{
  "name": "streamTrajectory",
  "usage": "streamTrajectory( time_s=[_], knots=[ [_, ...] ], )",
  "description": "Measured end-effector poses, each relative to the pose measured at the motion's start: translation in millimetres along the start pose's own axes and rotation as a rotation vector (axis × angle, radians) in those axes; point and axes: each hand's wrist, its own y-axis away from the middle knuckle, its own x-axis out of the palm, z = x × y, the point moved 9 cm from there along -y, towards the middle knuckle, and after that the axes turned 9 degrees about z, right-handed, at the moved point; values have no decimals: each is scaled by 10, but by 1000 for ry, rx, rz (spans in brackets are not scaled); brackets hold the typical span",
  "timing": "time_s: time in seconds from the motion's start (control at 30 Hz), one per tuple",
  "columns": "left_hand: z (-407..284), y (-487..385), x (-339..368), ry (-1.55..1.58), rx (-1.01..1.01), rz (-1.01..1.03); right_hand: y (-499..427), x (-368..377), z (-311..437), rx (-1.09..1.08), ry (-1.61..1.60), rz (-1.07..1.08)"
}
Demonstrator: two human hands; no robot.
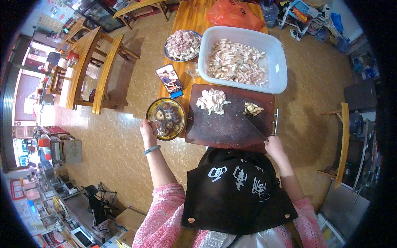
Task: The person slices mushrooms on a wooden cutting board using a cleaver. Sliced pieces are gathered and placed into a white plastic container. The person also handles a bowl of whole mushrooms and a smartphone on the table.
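My left hand (149,129) is at the left rim of a yellow-edged bowl (183,125) of dark mushrooms in liquid; whether its fingers hold a mushroom or the rim I cannot tell. My right hand (273,145) grips the handle of a knife (255,127), whose blade lies low over the dark wooden cutting board (221,131). A heap of pale sliced meat (212,100) rests on the board's upper left, and a small pile of sliced mushrooms (252,109) is near the blade at the upper right.
Beyond the board stand a translucent tub (280,74) of cut meat and a blue-rimmed plate (166,55) piled with meat. A clear cup (192,69), a phone (169,79) on a blue stand and an orange plastic bag (232,15) share the wooden table. A metal handle (276,122) juts from the board's right edge.
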Motion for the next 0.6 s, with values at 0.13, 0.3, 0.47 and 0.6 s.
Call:
streamTrajectory(
  time_s=[0.13,0.3,0.47,0.6],
  knots=[
    [117,19,-116,-173,-2,-121,-6,28,-32,-2,2,6],
    [319,230,584,-255,22,353,-38,67,-65,-26,16,-11],
    [929,513,1454,-374,-55,602,-31,44,-52,-61,-7,-52],
    [1044,511,1753,-529,98,645,-26,29,-62,-53,-38,-22]
  ],
)
